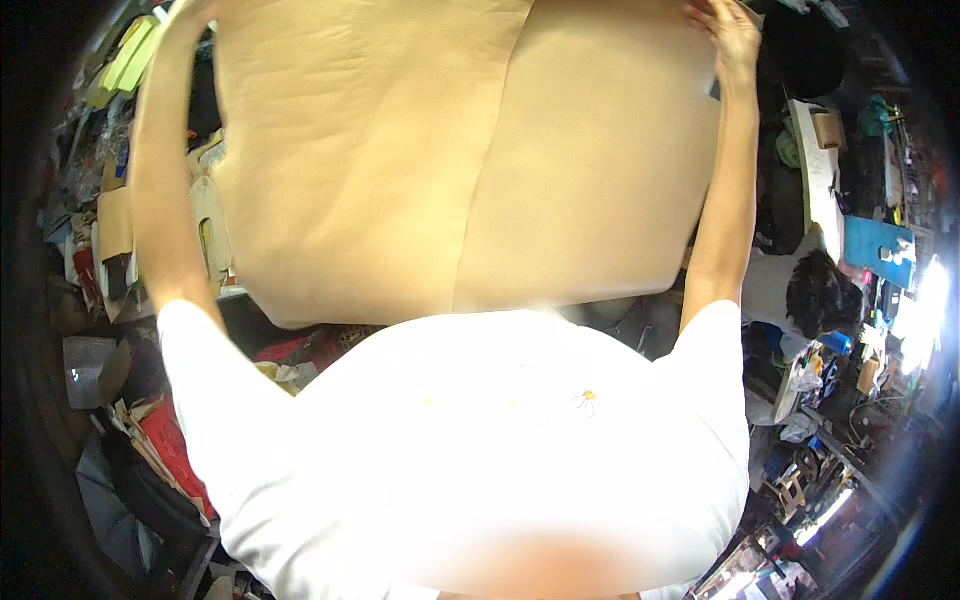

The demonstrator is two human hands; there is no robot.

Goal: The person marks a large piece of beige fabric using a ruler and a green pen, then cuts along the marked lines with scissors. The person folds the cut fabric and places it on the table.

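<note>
A large tan sheet, perhaps leather, fabric or paper, spreads between my raised arms. A crease or overlapping edge runs down it, and its near edge hangs just in front of my white shirt. My right hand is at the sheet's far right corner, its fingers bent over the edge and gripping it. On the other side my left arm reaches up along the sheet's left edge. Only a sliver of my left hand shows at the top rim, and its fingers are hidden.
Yellow-green pieces and pale cut pieces lie on the left among piled scraps. A red bundle sits lower left. At right, another person bends near a bench with a blue board. A black round object is at upper right.
</note>
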